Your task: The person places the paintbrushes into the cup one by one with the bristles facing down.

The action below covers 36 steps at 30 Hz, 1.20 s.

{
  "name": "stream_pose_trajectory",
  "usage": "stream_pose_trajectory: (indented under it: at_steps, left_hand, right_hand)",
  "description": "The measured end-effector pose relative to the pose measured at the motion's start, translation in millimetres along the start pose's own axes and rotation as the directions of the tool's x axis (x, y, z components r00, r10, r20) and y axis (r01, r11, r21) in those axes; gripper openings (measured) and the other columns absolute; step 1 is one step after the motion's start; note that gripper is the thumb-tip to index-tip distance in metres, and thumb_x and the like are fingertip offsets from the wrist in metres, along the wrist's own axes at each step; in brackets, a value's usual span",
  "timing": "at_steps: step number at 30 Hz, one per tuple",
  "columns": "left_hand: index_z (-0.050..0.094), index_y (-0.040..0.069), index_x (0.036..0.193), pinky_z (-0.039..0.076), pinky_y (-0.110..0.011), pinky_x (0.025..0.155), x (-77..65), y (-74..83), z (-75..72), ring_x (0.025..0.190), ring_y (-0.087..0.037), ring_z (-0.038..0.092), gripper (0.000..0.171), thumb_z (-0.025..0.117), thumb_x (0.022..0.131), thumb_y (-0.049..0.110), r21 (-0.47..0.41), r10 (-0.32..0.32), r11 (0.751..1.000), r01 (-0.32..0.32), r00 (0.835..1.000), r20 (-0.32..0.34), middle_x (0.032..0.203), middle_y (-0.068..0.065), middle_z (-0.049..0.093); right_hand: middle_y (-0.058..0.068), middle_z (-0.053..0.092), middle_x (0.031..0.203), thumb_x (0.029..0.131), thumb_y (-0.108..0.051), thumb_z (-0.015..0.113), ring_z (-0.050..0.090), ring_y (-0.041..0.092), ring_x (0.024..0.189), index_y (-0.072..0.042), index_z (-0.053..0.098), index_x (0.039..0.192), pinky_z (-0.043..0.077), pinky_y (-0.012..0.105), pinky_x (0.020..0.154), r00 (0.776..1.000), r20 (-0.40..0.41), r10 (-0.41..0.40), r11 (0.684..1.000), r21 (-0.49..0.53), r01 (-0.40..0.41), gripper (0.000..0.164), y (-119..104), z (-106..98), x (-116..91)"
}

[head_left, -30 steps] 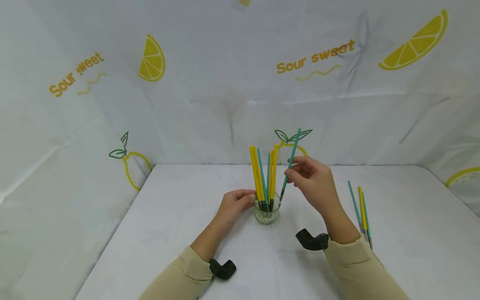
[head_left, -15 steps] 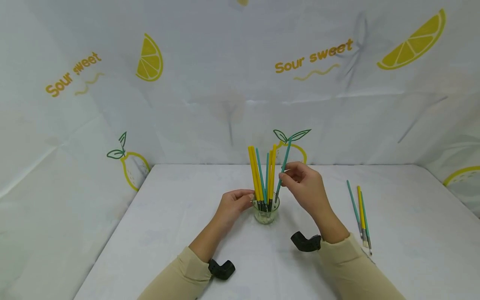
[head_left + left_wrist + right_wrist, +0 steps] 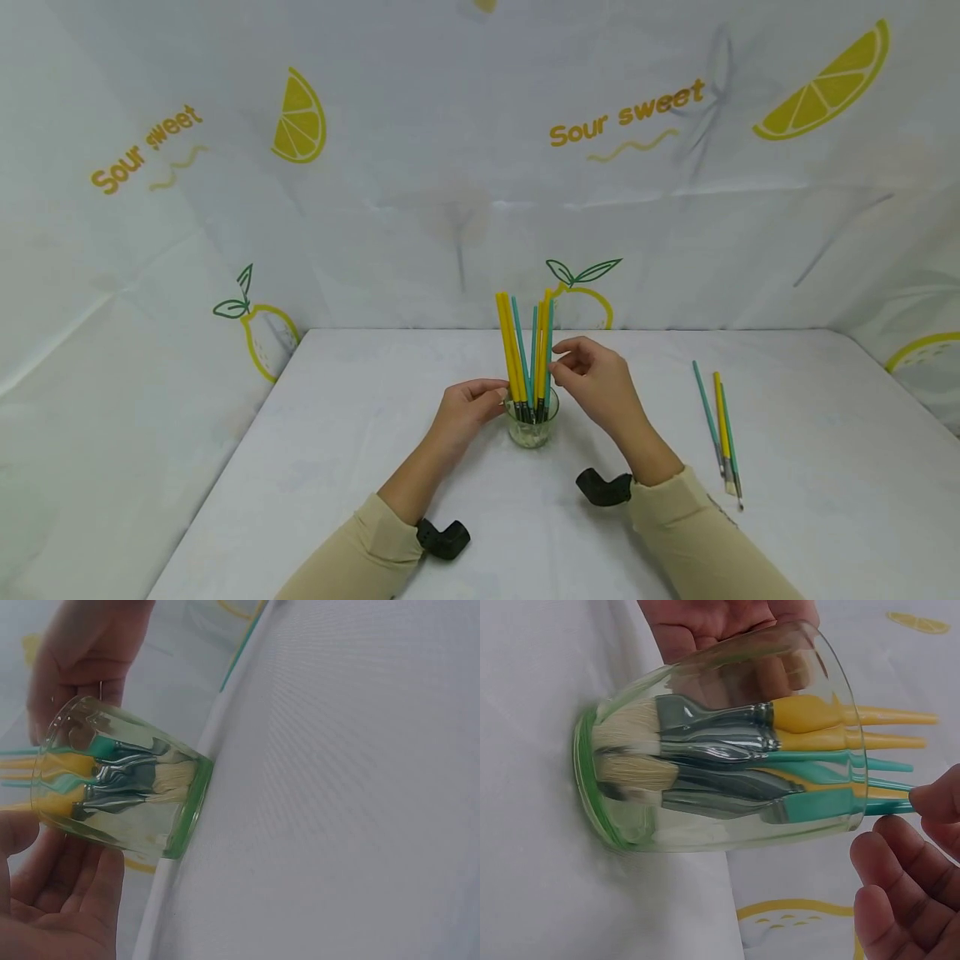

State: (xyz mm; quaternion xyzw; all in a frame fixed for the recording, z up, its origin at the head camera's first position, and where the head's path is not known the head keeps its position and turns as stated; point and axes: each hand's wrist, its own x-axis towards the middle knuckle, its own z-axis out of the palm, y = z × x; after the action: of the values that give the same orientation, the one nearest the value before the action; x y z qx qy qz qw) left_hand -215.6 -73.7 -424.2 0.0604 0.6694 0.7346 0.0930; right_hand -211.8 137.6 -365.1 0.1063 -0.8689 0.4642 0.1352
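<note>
Teal brush (image 3: pixel 817 805) has dropped deeper into the glass (image 3: pixel 534 435) and swung nearly upright since half a second ago, right hand (image 3: pixel 600 387) coming down and left with it. Thumb and index pinch the handle just above the rim. Left hand (image 3: pixel 467 412) hasn't budged, fingers bent around the glass's left side, prob so it won't tip. Glass sits mid-desk, nearer the far edge, other brushes (image 3: pixel 517 358) bristles-down, maybe to keep handles grabbable. Three loose brushes (image 3: pixel 722 425) lie toward the desk's (image 3: pixel 337 517) right edge, same as before.
</note>
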Motion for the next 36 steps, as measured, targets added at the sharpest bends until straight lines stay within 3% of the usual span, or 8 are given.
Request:
stream_pose_trajectory:
  at_steps: [16,36]
  left_hand:
    - [0.066,-0.007,0.117,0.056,-0.034,0.095,1.2,-0.9,-0.1,0.101,-0.019,0.07,0.03,0.061,0.095,0.013,-0.022,0.004,1.0,-0.004,1.0,-0.011,0.117,-0.015,0.068]
    - [0.066,-0.009,0.117,0.056,-0.034,0.096,0.5,-1.4,0.5,0.099,-0.016,0.069,0.031,0.061,0.095,0.012,-0.026,0.022,0.999,-0.022,1.0,-0.004,0.115,-0.016,0.069]
  right_hand:
    - [0.004,0.071,0.083,0.089,-0.02,0.07,0.066,0.015,0.072,-0.009,0.065,0.113,0.053,0.031,0.066,0.997,0.05,0.065,0.998,-0.012,-0.064,0.026,6.2,5.8,1.8]
    - [0.006,0.071,0.083,0.091,-0.021,0.069,0.067,0.021,0.074,-0.007,0.065,0.115,0.052,0.031,0.065,0.995,0.075,0.065,0.998,-0.031,-0.063,0.028,8.2,-0.1,0.6]
